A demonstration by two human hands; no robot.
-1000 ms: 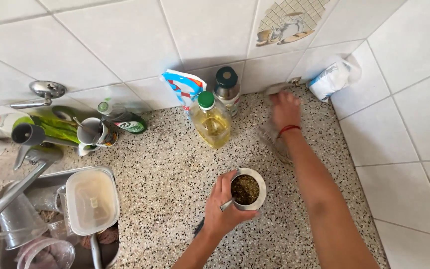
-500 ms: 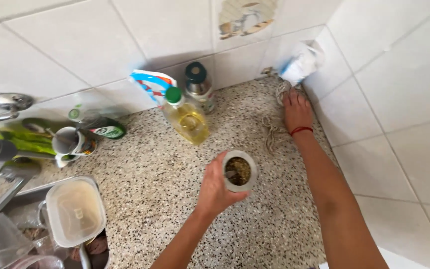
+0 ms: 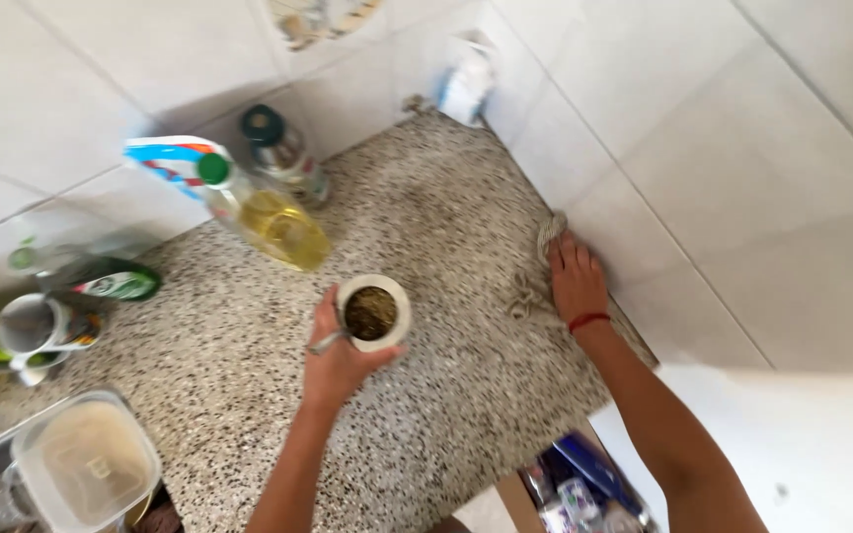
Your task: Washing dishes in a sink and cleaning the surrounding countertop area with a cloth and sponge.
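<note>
- Head view looks down on a speckled granite worktop (image 3: 446,395) set into a corner of white tiled walls (image 3: 723,148).
- The left hand (image 3: 336,357) is wrapped around a small white cup (image 3: 374,313), fingers curled on its side, and holds it just above the worktop near the middle.
- The cup is full of a dark green-brown, leafy filling, and a thin metal piece (image 3: 326,342) shows between the fingers at the cup's left edge.
- The right hand (image 3: 575,279) lies flat with its fingers together, pressing on a beige cloth (image 3: 537,286) at the right edge of the worktop, just beside the wall.
- A red band (image 3: 588,320) circles the right wrist.
- A bottle of yellow oil with a green cap (image 3: 269,219) stands behind the cup, well apart from it.
- Behind the oil, against the wall, stand a glass jar with a dark green lid (image 3: 283,153) and a blue, white and red packet (image 3: 172,160).
- A white plastic bag (image 3: 468,79) sits in the far corner.
- At the left lie a dark green bottle (image 3: 111,281) on its side and a mug (image 3: 37,326) near it.
- A clear plastic container (image 3: 86,462) sits at the lower left, by the sink area.
- Below the worktop's near edge, an open box of blue packages (image 3: 575,489) shows.
</note>
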